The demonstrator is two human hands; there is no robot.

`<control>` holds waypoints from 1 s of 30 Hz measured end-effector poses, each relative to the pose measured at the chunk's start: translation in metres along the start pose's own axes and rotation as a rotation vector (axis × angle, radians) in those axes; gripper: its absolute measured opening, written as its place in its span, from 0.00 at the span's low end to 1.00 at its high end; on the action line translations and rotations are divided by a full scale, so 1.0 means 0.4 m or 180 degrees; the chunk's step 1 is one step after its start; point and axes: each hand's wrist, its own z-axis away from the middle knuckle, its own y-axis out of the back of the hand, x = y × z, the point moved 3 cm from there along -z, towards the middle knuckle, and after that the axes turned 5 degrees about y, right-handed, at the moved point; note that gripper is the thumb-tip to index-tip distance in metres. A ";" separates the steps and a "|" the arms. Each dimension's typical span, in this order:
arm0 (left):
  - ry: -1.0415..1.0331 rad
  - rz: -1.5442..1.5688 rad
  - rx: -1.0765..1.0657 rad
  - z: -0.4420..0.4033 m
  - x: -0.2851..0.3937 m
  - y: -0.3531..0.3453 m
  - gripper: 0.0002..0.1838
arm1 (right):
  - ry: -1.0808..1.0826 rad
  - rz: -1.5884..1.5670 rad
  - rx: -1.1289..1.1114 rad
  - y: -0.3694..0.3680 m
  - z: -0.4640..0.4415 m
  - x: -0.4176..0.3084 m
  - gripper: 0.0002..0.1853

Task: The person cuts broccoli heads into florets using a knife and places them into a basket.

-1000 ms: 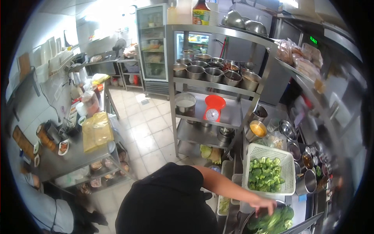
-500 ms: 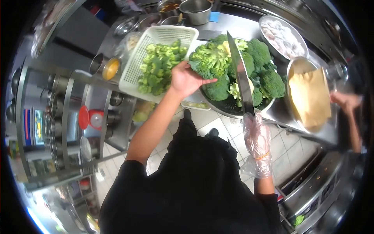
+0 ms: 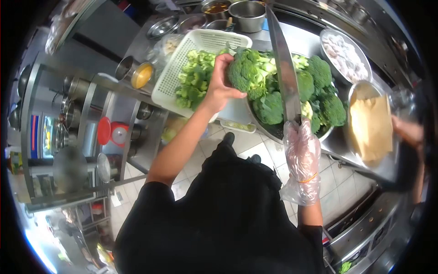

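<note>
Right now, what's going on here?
The bare left hand holds a broccoli head; the right hand, covered in clear plastic, grips a large knife. Whether the blade touches that head is unclear. More heads are piled by the blade, and cut florets sit in the white basket.

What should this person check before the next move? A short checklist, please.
1. Green broccoli head held in the left hand: ok.
2. Long steel knife gripped by the right hand: ok.
3. Left hand apart from the knife: ok.
4. Left hand gloved like the right: not ok, it is bare.
5. Room in the white perforated plastic basket: ok, part of it looks uncovered.
6. Knife sharp enough: cannot tell.
</note>
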 end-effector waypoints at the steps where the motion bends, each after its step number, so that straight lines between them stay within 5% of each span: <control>1: 0.0008 -0.0228 0.0267 0.018 0.020 0.024 0.46 | -0.0028 -0.0031 -0.0153 -0.016 -0.018 -0.010 0.18; 4: -0.1067 -0.1648 0.0435 0.045 0.059 0.155 0.46 | -0.0507 -0.0435 -0.0326 -0.073 -0.084 -0.067 0.18; 8: -0.1876 -0.2620 0.0444 0.062 0.148 0.320 0.42 | 0.0246 -0.0158 -0.0598 -0.294 -0.206 -0.143 0.12; 10: -0.1966 -0.2982 0.0419 0.053 0.184 0.397 0.32 | -0.2176 -0.1889 -0.1696 -0.378 -0.232 -0.127 0.15; 13: -0.1901 -0.3662 0.0429 0.031 0.159 0.552 0.31 | -0.2764 -0.2733 -0.1412 -0.450 -0.276 -0.172 0.16; 18: -0.1456 -0.3312 0.0507 -0.022 0.131 0.732 0.39 | -0.1870 -0.1023 -0.0817 -0.546 -0.296 -0.183 0.14; 19: -0.1258 -0.2358 0.0554 -0.032 0.114 0.753 0.40 | -0.1942 -0.0991 -0.0779 -0.570 -0.292 -0.196 0.14; 20: -0.1020 -0.1415 0.0592 -0.039 0.099 0.767 0.41 | -0.2924 -0.2205 0.0196 -0.600 -0.282 -0.215 0.12; 23: -0.0818 -0.0856 0.0330 -0.061 0.083 0.749 0.47 | -0.0393 -0.0335 -0.0196 -0.660 -0.302 -0.225 0.11; 26: -0.0786 -0.1011 0.0166 -0.081 0.058 0.740 0.46 | -0.0015 0.0228 -0.0758 -0.696 -0.317 -0.227 0.11; 30: -0.1222 -0.2658 0.0164 -0.120 0.052 0.759 0.39 | -0.3230 -0.2058 -0.0822 -0.652 -0.355 -0.235 0.14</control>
